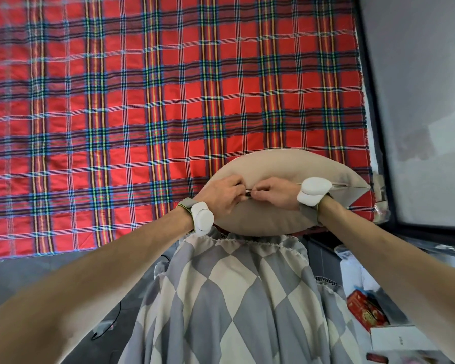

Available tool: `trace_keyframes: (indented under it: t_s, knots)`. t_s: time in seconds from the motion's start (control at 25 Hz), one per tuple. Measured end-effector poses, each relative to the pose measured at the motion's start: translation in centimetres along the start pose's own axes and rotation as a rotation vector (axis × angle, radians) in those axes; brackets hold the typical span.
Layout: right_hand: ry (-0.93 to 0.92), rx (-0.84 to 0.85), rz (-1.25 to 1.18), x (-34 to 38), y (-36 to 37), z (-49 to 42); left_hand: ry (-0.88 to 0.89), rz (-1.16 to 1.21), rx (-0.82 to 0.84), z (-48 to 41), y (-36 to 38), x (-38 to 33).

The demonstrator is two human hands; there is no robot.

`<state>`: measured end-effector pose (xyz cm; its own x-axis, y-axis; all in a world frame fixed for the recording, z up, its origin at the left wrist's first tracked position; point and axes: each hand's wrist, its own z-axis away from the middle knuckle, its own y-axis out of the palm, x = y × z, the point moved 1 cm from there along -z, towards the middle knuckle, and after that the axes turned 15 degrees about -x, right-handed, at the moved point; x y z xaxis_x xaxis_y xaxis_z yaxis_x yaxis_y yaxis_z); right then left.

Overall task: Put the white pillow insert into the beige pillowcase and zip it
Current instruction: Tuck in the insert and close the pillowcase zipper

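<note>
On plaid cloth (116,114), beige pillowcase (281,164), left hand (222,197) and right hand (276,194) tight on zipper (248,191).

Beige pillowcase (281,166): plump and filled, with a lens-shaped outline. It rests at the near right corner of the red plaid cloth (116,114), zipper edge turned up. Zipper seam (344,184) is closed toward the right corner. Dark zipper pull (248,197) sits mid-seam.

Home, likely bedroom: red plaid cloth (116,114) over wide bed-like surface, boxes (399,340) (1 red) cluttering floor (37,271).
</note>
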<state>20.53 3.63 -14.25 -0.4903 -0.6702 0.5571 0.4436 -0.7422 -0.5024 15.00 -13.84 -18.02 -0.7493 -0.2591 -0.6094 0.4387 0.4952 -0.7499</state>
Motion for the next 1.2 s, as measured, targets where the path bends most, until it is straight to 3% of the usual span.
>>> trace_keyframes:
  t_s: [0.04,0.2,0.4,0.52,0.64,0.72,0.88,0.96,1.04,1.2]
  knots:
    - [-0.016,0.002,-0.006,0.0,0.1,0.4,-0.002,0.006,0.001,0.2,0.3,-0.2]
    - [-0.155,-0.271,0.134,1.0,0.8,0.5,-0.023,-0.036,0.010,-0.9,0.3,0.1]
    - [-0.099,-0.010,-0.018,0.5,0.6,-0.9,-0.260,0.020,0.056,0.2,-1.6,0.1]
    - [-0.084,-0.076,-0.028,0.4,0.5,-0.4,-0.464,-0.161,0.060,0.8,-2.7,0.5]
    - [-0.153,-0.225,0.148,1.7,1.1,-0.4,-0.651,-0.285,0.295,0.1,-2.6,0.8]
    - [-0.128,-0.190,0.124,2.7,1.8,-0.9,-0.699,-0.306,0.380,-0.2,-1.8,0.8]
    - [-0.015,-0.077,-0.024,2.6,3.7,-1.8,-0.715,-0.222,0.365,0.3,-1.4,0.9]
    - [-0.003,-0.131,0.012,2.4,4.0,-1.8,-0.727,-0.155,0.383,0.9,-2.6,1.3]
    - [-0.027,-0.240,0.079,2.8,3.8,-1.4,-0.847,-0.121,0.415,1.1,-4.1,1.8]
    - [-0.156,-0.243,0.239,5.7,3.8,-1.3,-0.974,-0.358,0.440,0.2,-3.6,1.1]
